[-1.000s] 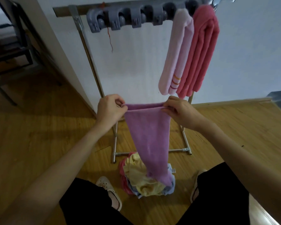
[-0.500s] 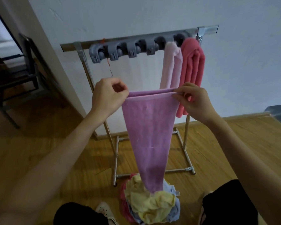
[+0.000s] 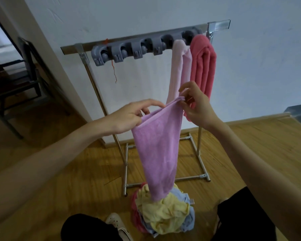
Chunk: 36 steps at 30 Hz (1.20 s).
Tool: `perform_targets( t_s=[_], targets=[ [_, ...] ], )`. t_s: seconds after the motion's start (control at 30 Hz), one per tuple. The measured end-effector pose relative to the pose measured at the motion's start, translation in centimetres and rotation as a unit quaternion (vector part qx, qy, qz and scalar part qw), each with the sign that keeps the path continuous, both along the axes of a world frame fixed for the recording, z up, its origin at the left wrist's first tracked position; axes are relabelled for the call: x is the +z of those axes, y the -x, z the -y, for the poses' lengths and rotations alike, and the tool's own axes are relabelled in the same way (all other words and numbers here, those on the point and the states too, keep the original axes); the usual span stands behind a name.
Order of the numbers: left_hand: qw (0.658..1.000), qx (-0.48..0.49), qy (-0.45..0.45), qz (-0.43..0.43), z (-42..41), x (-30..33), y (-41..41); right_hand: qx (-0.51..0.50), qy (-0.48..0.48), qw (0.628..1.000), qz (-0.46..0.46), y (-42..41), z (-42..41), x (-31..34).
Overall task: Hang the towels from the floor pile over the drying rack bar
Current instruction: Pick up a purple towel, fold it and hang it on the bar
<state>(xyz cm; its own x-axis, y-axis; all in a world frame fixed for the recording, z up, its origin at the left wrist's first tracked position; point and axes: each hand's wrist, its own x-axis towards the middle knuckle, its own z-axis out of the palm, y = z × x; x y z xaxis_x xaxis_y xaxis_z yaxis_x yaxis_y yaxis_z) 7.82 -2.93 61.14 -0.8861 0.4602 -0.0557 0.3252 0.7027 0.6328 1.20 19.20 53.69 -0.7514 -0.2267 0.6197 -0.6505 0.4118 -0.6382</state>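
Item: lilac terry-cloth towel (image 3: 157, 148), folded lengthwise, held in front of rack approx. at mid-height, below the bar; lower tip drapes onto floor pile of crumpled yellow, blue and pink towels (image 3: 163, 214) on the wood floor. Hold: left hand (image 3: 129, 117) pinches top hem at its left corner, thumb and fingers curled on cloth; right hand (image 3: 196, 106) pinches the bunched right corner w/ thumb and forefinger, other fingers spread loose. Handling (est.): light, soft, limp, not fragile; sags between grips, no slip risk on dry terry; best taken at top-hem corners as now, kept taut so fold stays flat. Dest.: metal drying rack top bar (image 3: 80, 47), w/ grey plastic clip holder (image 3: 134, 51) fixed along its middle. Occupied: pale pink towel (image 3: 178, 66) and coral-red folded towel (image 3: 202, 66) at right end, touching each other. Room: only free span appears to be left of pale pink towel, over clip holder; tight. Clearance: white wall close behind rack; dark chair frame (image 3: 24, 80) well apart, left. Hazard: trailing tip may snag pile when lifted.
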Motion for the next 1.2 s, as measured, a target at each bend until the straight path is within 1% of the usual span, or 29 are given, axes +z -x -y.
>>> perform_targets(
  t_s=[0.17, 0.27, 0.4, 0.47, 0.6, 0.7, 0.73, 0.8, 0.83, 0.9, 0.93, 1.0, 1.07, 1.13, 1.2],
  targets=[
    [0.994, -0.048, 0.093, 0.029, 0.0, -1.1, -0.4, -0.014, -0.039, 0.999, 0.007, 0.4, 1.0, -1.1],
    [0.987, -0.080, 0.132, 0.050, -0.1, -1.5, -0.7, 0.004, -0.068, 0.998, 0.000, 0.2, 1.6, -1.3],
    [0.970, -0.162, 0.176, 0.040, -0.2, -1.5, -1.2, 0.040, -0.083, 0.996, 0.011, -0.3, 2.0, -1.2],
    [0.959, -0.197, 0.203, -0.012, 0.1, -1.8, -1.2, 0.052, -0.083, 0.995, 0.014, -0.5, 2.1, -1.2],
    [0.925, -0.242, 0.223, -0.189, 0.2, -2.6, -0.9, 0.051, -0.076, 0.996, 0.015, -0.8, 2.1, -1.2],
    [0.869, -0.254, 0.248, -0.344, 0.0, -3.3, -0.7, 0.048, -0.070, 0.996, 0.014, -0.8, 1.6, -1.2],
    [0.853, -0.253, 0.252, -0.381, -0.1, -3.6, -0.7, 0.048, -0.070, 0.996, 0.014, -0.8, 1.4, -1.2],
    [0.826, -0.268, 0.259, -0.424, -0.5, -4.1, -0.5, 0.049, -0.069, 0.996, 0.015, -0.8, 1.1, -1.4],
    [0.819, -0.288, 0.258, -0.424, -0.7, -4.1, -0.4, 0.048, -0.068, 0.996, 0.018, -0.8, 1.0, -1.4],
    [0.821, -0.325, 0.254, -0.394, -0.8, -4.2, -0.2, 0.045, -0.059, 0.997, 0.028, -1.0, 0.9, -1.6],
    [0.821, -0.328, 0.261, -0.387, -0.7, -4.3, 0.1, 0.047, -0.049, 0.997, 0.033, -1.1, 0.8, -1.6],
    [0.827, -0.298, 0.272, -0.393, -0.3, -4.5, 0.9, 0.056, -0.028, 0.997, 0.038, -1.3, 0.7, -1.7],
    [0.849, -0.249, 0.246, -0.396, 0.0, -4.7, 1.5, 0.065, -0.011, 0.997, 0.043, -1.5, 0.6, -1.7],
    [0.877, -0.208, 0.189, -0.389, 0.1, -4.7, 1.7, 0.073, 0.004, 0.996, 0.048, -1.6, 0.7, -1.4],
    [0.895, -0.174, 0.147, -0.384, -0.1, -5.0, 1.9, 0.082, 0.013, 0.995, 0.052, -1.7, 0.8, -1.1]
  ],
)
